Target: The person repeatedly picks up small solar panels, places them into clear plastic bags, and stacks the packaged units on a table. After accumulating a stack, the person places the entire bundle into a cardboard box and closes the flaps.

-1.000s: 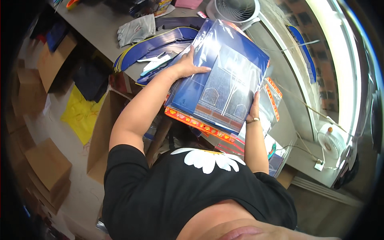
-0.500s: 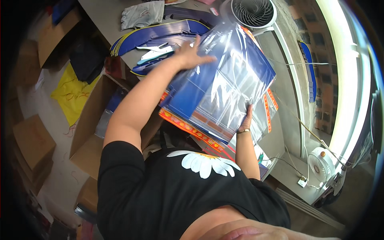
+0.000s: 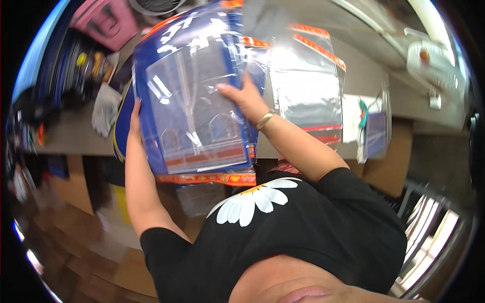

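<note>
Between my hands I hold a large clear plastic bag of blue sheets (image 3: 149, 113), raised in front of my chest. It has orange patterned edging, and pale arch-shaped outlines show on its front under strong glare. My left hand (image 3: 135, 120) grips its left edge, the fingers hidden behind it. My right hand (image 3: 248, 101) holds the right edge, with the thumb spread across the front and the other fingers partly hidden. Beside that hand, on the table, lie several flat clear bags (image 3: 308, 83) with orange-printed edges.
A pink basket (image 3: 106, 22) and a fan (image 3: 157, 5) stand at the back left. Grey gloves (image 3: 106, 108) lie left of the bag, near curved blue pieces (image 3: 123, 126). At the right are a green-handled tool (image 3: 363, 113), a small white fan (image 3: 424, 58) and a cardboard box (image 3: 389, 161).
The view has swung round to the right. My left hand has gone from above the bag to its left edge. The bag is straighter, and my right hand is higher on its right edge.
</note>
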Demonstrator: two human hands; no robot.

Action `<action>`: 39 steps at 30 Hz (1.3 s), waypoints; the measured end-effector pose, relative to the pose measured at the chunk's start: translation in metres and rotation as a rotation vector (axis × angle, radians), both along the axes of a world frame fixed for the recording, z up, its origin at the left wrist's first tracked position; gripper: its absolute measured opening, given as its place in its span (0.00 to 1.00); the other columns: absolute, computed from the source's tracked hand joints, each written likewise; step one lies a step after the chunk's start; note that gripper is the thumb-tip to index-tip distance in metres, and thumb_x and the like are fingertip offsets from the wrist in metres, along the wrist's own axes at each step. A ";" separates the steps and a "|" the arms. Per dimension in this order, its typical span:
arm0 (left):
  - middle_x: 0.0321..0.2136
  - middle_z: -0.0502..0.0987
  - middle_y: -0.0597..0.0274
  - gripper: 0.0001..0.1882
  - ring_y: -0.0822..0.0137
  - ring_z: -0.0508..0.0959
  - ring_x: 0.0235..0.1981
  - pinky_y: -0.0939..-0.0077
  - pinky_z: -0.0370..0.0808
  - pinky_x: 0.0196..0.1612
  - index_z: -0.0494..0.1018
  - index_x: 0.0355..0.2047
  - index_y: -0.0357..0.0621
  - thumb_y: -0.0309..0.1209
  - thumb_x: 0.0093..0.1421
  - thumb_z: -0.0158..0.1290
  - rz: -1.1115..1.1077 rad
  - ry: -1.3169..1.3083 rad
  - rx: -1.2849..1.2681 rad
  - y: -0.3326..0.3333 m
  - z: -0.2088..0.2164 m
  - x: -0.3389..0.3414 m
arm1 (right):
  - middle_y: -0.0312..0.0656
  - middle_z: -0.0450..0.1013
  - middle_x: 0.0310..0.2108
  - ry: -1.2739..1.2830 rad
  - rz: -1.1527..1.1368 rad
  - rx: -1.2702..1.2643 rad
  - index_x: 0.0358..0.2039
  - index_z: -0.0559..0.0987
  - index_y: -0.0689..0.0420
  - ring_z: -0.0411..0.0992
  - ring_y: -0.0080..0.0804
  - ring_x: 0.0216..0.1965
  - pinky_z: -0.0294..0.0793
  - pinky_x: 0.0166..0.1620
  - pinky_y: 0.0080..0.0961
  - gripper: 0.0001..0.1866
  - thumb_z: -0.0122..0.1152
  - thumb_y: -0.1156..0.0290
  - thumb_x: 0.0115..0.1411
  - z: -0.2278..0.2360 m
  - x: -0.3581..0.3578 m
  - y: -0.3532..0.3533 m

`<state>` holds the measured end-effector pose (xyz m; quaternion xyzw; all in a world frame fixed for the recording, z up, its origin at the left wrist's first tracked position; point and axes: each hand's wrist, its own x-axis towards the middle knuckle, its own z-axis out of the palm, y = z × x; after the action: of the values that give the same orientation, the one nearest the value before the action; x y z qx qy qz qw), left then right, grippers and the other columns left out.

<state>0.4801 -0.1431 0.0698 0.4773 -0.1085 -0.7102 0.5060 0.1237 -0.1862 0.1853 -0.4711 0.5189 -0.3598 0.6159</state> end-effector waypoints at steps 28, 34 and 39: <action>0.53 0.71 0.49 0.39 0.52 0.73 0.51 0.57 0.68 0.56 0.62 0.59 0.40 0.56 0.56 0.52 -0.327 -0.193 0.123 -0.044 0.036 -0.043 | 0.49 0.68 0.49 -0.443 -0.176 0.200 0.57 0.59 0.67 0.69 0.32 0.49 0.70 0.53 0.28 0.47 0.75 0.60 0.44 -0.048 -0.073 0.028; 0.50 0.73 0.50 0.40 0.53 0.74 0.49 0.56 0.70 0.53 0.64 0.58 0.40 0.56 0.53 0.54 -0.141 -0.137 -0.063 0.016 0.086 -0.040 | 0.46 0.68 0.50 -0.384 -0.136 -0.020 0.59 0.58 0.66 0.68 0.29 0.49 0.67 0.54 0.26 0.48 0.76 0.65 0.42 0.014 -0.062 0.049; 0.56 0.66 0.51 0.50 0.52 0.68 0.56 0.56 0.66 0.59 0.55 0.64 0.48 0.46 0.42 0.65 -0.049 -0.109 -0.341 0.069 0.178 -0.082 | 0.45 0.65 0.55 -0.286 0.043 -0.279 0.63 0.55 0.64 0.64 0.32 0.55 0.61 0.60 0.27 0.52 0.73 0.72 0.39 0.095 -0.101 0.046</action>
<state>0.3978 -0.0742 0.2478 0.4193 -0.2662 -0.6666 0.5558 0.0228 -0.1398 0.2801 -0.5068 0.3613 -0.4784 0.6195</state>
